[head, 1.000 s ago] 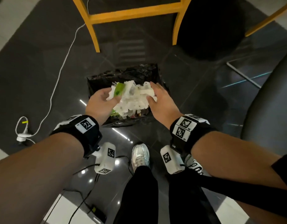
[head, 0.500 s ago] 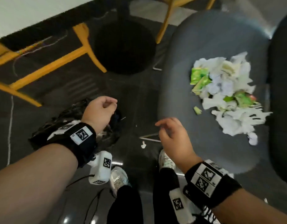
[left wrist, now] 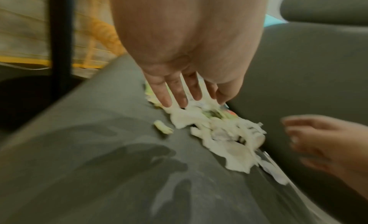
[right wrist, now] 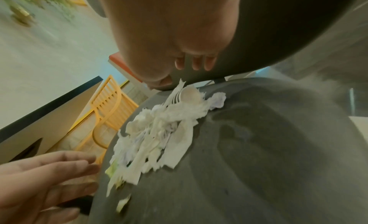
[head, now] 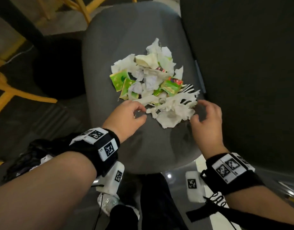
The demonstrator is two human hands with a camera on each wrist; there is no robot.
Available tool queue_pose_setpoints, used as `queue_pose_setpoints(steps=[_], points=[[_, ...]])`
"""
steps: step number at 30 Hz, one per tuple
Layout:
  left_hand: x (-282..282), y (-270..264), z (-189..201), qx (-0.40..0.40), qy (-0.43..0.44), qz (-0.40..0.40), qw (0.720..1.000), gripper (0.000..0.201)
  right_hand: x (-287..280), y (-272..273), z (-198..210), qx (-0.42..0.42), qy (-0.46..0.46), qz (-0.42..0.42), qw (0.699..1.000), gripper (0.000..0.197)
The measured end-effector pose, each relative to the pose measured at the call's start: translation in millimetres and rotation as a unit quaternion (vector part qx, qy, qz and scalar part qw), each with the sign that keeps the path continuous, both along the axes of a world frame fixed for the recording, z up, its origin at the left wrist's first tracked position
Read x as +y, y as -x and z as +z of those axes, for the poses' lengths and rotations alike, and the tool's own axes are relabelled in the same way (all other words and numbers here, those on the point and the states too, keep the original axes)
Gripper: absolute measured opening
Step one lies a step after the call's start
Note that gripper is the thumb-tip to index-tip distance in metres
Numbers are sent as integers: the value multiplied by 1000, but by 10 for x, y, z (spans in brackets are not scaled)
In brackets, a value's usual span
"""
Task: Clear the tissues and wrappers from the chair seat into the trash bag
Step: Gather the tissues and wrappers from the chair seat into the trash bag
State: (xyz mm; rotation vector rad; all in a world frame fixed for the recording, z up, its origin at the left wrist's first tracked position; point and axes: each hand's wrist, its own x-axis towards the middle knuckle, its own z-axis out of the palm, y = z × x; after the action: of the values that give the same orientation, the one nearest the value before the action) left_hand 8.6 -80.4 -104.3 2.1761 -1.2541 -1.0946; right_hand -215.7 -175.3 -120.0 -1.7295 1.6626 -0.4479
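Observation:
A pile of crumpled white tissues and green wrappers lies on the grey chair seat, close to the backrest. My left hand hovers at the pile's near left edge. In the left wrist view the left hand has straight fingers over the tissues and holds nothing. My right hand is at the pile's near right edge, fingers loosely bent and empty; the right wrist view shows the right hand above the tissues. The black trash bag sits on the floor at lower left.
The chair's dark backrest rises right of the pile. A small green scrap lies apart from the heap on the seat. Yellow wooden chairs and a black round table base stand to the left. My legs and shoes are below the seat's front edge.
One second ago both hands held a bundle of tissues over the trash bag. They let it go, and both have moved empty to the pile on the chair seat.

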Motion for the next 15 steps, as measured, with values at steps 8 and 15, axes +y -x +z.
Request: queue_pose_setpoints(steps=[8, 15], points=[[-682, 850, -225, -53, -81, -176, 980, 83, -582, -93, -33, -91, -53, -14, 994, 48], [-605, 917, -568, -140, -71, -204, 966, 58, -850, -147, -301, -9, -172, 67, 983, 62]])
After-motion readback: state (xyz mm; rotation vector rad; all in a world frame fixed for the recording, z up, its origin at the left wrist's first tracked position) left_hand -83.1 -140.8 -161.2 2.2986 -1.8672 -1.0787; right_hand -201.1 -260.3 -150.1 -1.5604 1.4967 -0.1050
